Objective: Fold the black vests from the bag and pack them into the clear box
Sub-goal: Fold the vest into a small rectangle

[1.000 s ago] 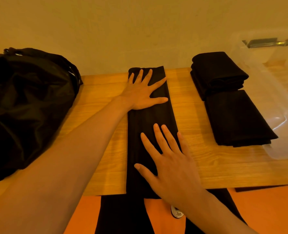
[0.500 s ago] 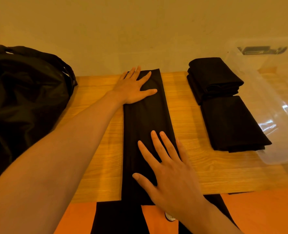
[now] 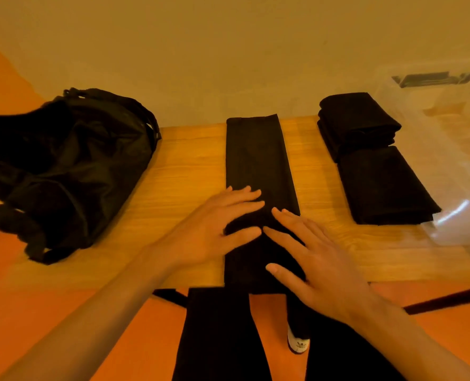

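Fingers (image 3: 246, 203) of both hands lie straight and spread, flat on cloth, gripping nothing. We mark the left hand (image 3: 214, 226) and the right hand (image 3: 321, 262) as open palms pressing the near half of the black vest (image 3: 255, 155), fingertips almost meeting over its middle line. That vest sits mid-counter (image 3: 184, 171), folded lengthwise into one long narrow strip running from the far edge by the wall to the near edge. Progress, as we judge it: partway. Two folded bundles wait on the right. The far bundle (image 3: 357, 119) is thicker and seems to hold more than one garment; the near bundle (image 3: 385, 185) is a flat square touching it. Both lie just beside the clear box (image 3: 464, 160), not in it, and we see nothing black inside, so packing is not started. The bag (image 3: 66, 166) slumps at the left of the counter, well apart from the strip; whether more vests remain inside we cannot tell. Left to do: cross-fold this strip into a square, check the bag, move everything into the box. The strip looks smooth and matte, edges fairly straight, slightly wider toward the near end, no obvious wrinkles. It looks like thin, limp fabric, and we expect it to slide easily on the wood.
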`<state>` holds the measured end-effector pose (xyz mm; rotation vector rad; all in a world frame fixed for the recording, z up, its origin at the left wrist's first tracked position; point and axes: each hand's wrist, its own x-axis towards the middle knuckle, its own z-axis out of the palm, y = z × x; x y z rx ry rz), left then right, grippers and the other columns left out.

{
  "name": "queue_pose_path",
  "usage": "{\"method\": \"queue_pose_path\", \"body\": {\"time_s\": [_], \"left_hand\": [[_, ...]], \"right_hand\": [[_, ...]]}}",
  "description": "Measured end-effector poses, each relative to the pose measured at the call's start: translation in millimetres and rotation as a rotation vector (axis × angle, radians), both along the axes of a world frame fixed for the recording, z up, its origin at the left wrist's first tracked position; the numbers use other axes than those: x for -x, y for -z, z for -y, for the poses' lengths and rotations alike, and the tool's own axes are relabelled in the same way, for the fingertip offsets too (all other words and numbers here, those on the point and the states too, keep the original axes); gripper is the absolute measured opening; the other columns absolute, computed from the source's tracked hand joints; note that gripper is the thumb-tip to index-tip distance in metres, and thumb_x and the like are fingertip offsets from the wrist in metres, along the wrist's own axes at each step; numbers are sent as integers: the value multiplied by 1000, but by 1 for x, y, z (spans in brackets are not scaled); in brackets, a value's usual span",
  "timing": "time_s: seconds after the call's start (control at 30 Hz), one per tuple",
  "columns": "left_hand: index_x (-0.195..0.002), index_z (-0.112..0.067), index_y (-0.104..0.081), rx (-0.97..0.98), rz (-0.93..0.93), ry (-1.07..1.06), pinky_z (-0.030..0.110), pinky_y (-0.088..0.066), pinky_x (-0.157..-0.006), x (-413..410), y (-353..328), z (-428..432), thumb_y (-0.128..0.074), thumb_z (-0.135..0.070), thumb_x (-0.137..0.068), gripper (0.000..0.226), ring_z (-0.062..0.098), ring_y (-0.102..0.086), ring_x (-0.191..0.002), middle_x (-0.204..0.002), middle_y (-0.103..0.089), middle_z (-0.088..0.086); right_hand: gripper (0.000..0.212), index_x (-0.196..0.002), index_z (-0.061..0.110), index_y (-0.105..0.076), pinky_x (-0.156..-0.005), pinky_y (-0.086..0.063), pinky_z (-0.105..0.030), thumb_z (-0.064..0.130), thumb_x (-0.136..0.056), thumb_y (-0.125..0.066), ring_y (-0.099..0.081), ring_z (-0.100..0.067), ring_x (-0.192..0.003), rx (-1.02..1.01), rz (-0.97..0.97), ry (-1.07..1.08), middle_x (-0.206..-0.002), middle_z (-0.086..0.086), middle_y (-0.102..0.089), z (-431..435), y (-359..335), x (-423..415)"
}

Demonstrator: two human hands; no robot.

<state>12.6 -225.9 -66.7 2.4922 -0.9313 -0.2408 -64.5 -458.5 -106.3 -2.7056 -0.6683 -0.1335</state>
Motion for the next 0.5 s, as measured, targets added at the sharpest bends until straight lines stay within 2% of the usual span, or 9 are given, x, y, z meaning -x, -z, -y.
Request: {"method": "queue_pose_path", "body": {"time_s": [0.07,0.13,0.2,0.27,0.3,0.37,0.43,0.5], "left_hand": [[-151,-29,-46,35,62,109,23,-4,-125,45,15,-19,-53,-64,-95,67,-3,-13,-152,-164,-29,-12],[-152,-25,-47,-28,183,178,32,-9,-127,76,35,-31,-59,-65,-93,72,8,-17,-155,-165,-30,-5],[-152,-23,-46,-64,315,187,38,-20,-126,92,55,-37,-60,-54,-97,65,14,-21,-155,-165,-32,-1],[-149,-19,-49,-29,426,164,41,-34,-120,100,67,-38,-62,-34,-99,54,16,-29,-152,-161,-39,1],[-147,-16,-52,2,468,144,42,-40,-117,102,71,-38,-65,-23,-98,51,16,-34,-150,-158,-44,2],[-142,-12,-58,55,534,112,42,-46,-111,101,76,-38,-73,-6,-91,53,16,-42,-145,-152,-51,4],[-135,-9,-65,96,581,99,41,-49,-106,99,79,-37,-77,1,-86,51,18,-50,-140,-146,-58,6],[-128,-8,-69,105,619,92,41,-51,-102,98,80,-34,-81,1,-83,47,19,-55,-134,-140,-62,7]], "right_hand": [[67,-150,35,-42,-117,-25,-36,75,-98,-30,-21,-11,-151,64,46,-106,-164,6,-27,19,4,7],[67,-147,33,-47,-114,-35,-39,74,-95,-38,-32,-14,-148,131,114,-197,-160,5,-37,34,11,14],[60,-144,30,-52,-108,-46,-41,60,-93,-58,-41,-16,-143,146,196,-250,-154,3,-47,43,20,17],[62,-138,24,-60,-104,-50,-40,37,-81,-79,-50,-18,-136,114,268,-252,-146,0,-56,46,26,20],[60,-136,22,-62,-103,-50,-39,31,-79,-80,-54,-18,-133,92,301,-251,-142,-1,-60,46,28,21],[47,-133,21,-63,-101,-50,-37,30,-87,-66,-55,-17,-130,67,363,-264,-138,-1,-62,46,30,23],[45,-132,21,-63,-101,-51,-35,33,-89,-55,-55,-14,-130,53,359,-258,-138,0,-62,46,31,25],[44,-131,22,-63,-101,-50,-33,32,-89,-54,-54,-11,-129,29,368,-234,-136,1,-63,45,33,26]]}}
